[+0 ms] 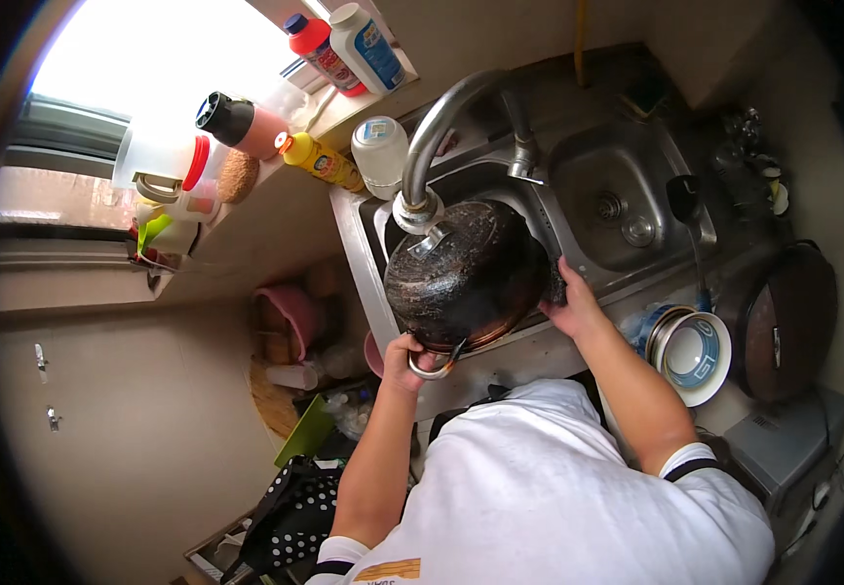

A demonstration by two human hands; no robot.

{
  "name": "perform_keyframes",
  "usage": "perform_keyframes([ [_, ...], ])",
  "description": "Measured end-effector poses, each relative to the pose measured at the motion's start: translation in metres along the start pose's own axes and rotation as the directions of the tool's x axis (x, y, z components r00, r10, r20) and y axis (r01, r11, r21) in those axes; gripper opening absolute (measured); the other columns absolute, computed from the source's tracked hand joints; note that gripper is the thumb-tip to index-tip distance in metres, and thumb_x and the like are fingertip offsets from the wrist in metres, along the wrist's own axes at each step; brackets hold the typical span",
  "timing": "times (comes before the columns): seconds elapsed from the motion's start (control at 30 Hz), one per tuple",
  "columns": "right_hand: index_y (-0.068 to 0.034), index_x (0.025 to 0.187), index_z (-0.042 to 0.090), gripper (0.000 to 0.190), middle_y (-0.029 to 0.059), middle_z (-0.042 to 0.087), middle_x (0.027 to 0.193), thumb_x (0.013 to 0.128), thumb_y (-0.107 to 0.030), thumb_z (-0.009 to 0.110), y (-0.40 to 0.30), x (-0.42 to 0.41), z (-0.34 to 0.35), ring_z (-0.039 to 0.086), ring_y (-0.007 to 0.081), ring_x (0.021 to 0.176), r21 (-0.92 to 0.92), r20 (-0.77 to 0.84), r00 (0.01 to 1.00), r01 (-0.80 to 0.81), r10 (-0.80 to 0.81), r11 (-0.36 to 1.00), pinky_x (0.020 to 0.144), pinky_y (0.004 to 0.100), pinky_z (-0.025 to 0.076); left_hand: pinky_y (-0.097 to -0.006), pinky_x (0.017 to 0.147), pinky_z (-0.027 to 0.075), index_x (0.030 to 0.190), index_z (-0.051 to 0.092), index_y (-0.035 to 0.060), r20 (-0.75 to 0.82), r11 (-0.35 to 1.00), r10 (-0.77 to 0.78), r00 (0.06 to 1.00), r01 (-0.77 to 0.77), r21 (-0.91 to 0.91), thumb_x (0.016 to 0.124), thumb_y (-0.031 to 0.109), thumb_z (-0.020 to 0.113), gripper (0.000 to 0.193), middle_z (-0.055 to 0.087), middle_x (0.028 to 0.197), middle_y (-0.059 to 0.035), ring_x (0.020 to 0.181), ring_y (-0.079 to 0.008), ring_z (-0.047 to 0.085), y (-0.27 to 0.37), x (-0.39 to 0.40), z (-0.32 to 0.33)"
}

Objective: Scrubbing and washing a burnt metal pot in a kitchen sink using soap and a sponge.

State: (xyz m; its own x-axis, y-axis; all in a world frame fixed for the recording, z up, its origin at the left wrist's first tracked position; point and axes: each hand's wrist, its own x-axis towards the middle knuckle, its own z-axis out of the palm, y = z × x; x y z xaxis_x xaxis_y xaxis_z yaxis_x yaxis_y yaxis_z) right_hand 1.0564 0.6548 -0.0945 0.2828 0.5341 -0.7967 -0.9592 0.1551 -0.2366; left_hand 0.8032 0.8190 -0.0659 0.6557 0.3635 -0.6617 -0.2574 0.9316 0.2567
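Note:
A blackened metal pan [466, 270] is tilted over the left basin of the stainless steel sink [583, 274], its scorched underside facing up. My left hand [404, 362] grips the pan's metal loop handle [433, 371] at its lower edge. My right hand [574, 301] is at the pan's right side, fingers around a dark scouring pad [556, 287], it seems; the fingertips are partly hidden. The curved faucet [429, 135] arches over the pan, its base by the pan's upper left edge. Whether water runs cannot be told.
Bottles, including a yellow one [323, 164], and a clear jar [380, 153] stand by the window. Stacked bowls [692, 358], a spatula [683, 197] and a large brown-lidded appliance [787, 322] are right. The right basin [605, 190] holds a drain strainer [638, 230].

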Motion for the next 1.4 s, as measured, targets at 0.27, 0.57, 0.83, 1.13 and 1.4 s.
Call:
perform_keyframes([
  [0.27, -0.013, 0.1, 0.057, 0.025, 0.0015, 0.057, 0.096, 0.08, -0.022, 0.069, 0.013, -0.001, 0.005, 0.051, 0.018, 0.084, 0.085, -0.019, 0.998, -0.065, 0.066, 0.994, 0.06, 0.0286, 0.045, -0.036, 0.061, 0.052, 0.065, 0.047, -0.0005, -0.043, 0.956, -0.266, 0.963, 0.269, 0.12, 0.056, -0.002, 0.046, 0.01, 0.053, 0.073, -0.0145, 0.062, -0.0284, 0.053, 0.01, 0.006, -0.003],
  [0.57, -0.012, 0.092, 0.056, 0.019, 0.0019, 0.053, 0.094, 0.078, -0.013, 0.069, 0.008, 0.032, 0.02, 0.047, 0.0173, 0.084, 0.023, -0.068, 0.996, -0.048, 0.049, 0.999, 0.056, 0.0252, 0.044, -0.0412, 0.076, 0.054, 0.087, 0.047, -0.0081, -0.446, 0.991, 0.065, 0.892, -0.006, 0.132, 0.067, -0.01, 0.041, 0.021, 0.051, 0.092, -0.0181, 0.087, -0.0314, 0.056, -0.003, 0.019, -0.015],
  [0.83, -0.01, 0.092, 0.056, 0.018, 0.0048, 0.056, 0.085, 0.079, -0.018, 0.067, 0.005, 0.032, 0.029, 0.051, 0.0188, 0.065, -0.207, -0.188, 0.978, -0.124, 0.085, 0.97, 0.046, 0.0241, 0.041, -0.0501, 0.1, 0.036, 0.103, 0.046, -0.0074, -0.258, 0.84, 0.347, 0.902, -0.421, -0.341, 0.069, 0.006, 0.047, 0.037, 0.054, 0.113, -0.0212, 0.108, -0.0361, 0.051, -0.03, 0.029, 0.018],
  [1.13, -0.001, 0.109, 0.054, 0.038, 0.0193, 0.053, 0.104, 0.09, -0.035, 0.052, -0.021, 0.011, 0.05, 0.052, 0.0352, 0.099, -0.859, 0.472, 0.593, 0.476, -0.652, -0.188, 0.089, 0.0393, 0.041, -0.0494, 0.1, 0.037, 0.103, 0.047, -0.0072, -0.367, 0.77, 0.286, 0.885, -0.44, -0.462, 0.068, 0.0, 0.048, 0.036, 0.053, 0.111, -0.0204, 0.108, -0.0345, 0.05, -0.021, 0.043, 0.047],
  [1.4, -0.005, 0.091, 0.057, 0.02, 0.0132, 0.053, 0.09, 0.072, -0.007, 0.061, 0.072, 0.0, 0.155, 0.051, 0.0356, 0.09, -0.319, 0.913, 0.407, 0.677, -0.023, -0.663, 0.074, 0.042, 0.046, -0.0473, 0.093, 0.045, 0.093, 0.052, -0.0056, -0.346, 0.762, 0.285, 0.894, -0.431, -0.484, 0.073, 0.002, 0.049, 0.022, 0.058, 0.103, -0.0189, 0.099, -0.0323, 0.057, -0.026, 0.046, 0.033],
])
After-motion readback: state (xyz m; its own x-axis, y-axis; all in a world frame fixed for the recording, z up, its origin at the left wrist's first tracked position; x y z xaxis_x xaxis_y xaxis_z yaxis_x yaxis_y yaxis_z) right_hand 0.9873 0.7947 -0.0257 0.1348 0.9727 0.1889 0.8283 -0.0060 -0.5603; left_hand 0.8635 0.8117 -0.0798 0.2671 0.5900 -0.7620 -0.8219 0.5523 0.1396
